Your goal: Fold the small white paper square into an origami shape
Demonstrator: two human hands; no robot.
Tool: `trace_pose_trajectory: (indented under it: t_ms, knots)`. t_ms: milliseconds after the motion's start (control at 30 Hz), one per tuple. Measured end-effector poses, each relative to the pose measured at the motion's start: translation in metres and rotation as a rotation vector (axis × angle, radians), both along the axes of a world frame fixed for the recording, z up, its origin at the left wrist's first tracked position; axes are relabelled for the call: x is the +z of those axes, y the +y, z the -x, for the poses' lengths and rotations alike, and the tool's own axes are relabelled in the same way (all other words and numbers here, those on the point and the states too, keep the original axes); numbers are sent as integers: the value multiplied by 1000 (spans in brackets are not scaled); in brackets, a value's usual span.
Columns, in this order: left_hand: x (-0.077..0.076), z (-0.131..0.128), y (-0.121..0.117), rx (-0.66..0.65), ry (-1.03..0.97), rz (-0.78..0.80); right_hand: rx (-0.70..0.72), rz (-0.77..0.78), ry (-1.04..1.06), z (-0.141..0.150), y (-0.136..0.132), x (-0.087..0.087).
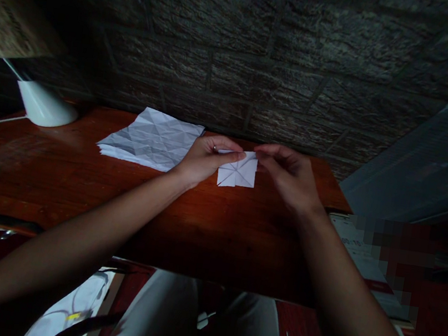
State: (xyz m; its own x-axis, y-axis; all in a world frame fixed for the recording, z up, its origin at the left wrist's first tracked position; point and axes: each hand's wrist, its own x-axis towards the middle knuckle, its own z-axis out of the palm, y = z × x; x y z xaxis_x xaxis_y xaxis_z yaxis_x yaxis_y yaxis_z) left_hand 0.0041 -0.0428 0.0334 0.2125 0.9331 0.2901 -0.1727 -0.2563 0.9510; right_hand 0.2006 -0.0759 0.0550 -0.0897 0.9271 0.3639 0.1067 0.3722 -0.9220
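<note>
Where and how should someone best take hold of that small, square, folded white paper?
The small, square, folded white paper is probably best pinched along its upper edge, thumb on top, coming from either side: it looks thin and flat, and its flaps meet near the middle, where gripping might disturb them. The left hand holds it there.

Dim, brick-patterned wall [234, 40] (rough-faced) behind a reddish wooden desk [216, 223].

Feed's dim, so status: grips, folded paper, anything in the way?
Left grip pinching folded paper at top; right grip at upper-right corner. Paper squarish, creased. Creased sheets beside left grip.
</note>
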Motion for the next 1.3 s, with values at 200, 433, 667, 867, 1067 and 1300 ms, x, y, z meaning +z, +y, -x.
trace_pose_trajectory:
  t_ms: [200,433,667,867,1067,1300]
  knots:
    - [1,1,-1,14,24,-57,33,-11,-9,-3,1,2]
    - [1,2,0,18,81,-101,51,20,-51,-6,0,4]
    - [0,1,0,-13,49,-72,57,32,-61,-6,1,3]
    - [0,0,-2,-22,35,-44,9,21,-114,-4,1,0]
    - [2,0,-3,-62,9,71,-84,-19,-177,-1,1,-2]
    - [1,0,-5,-182,42,220,-101,-39,-191,-4,2,0]
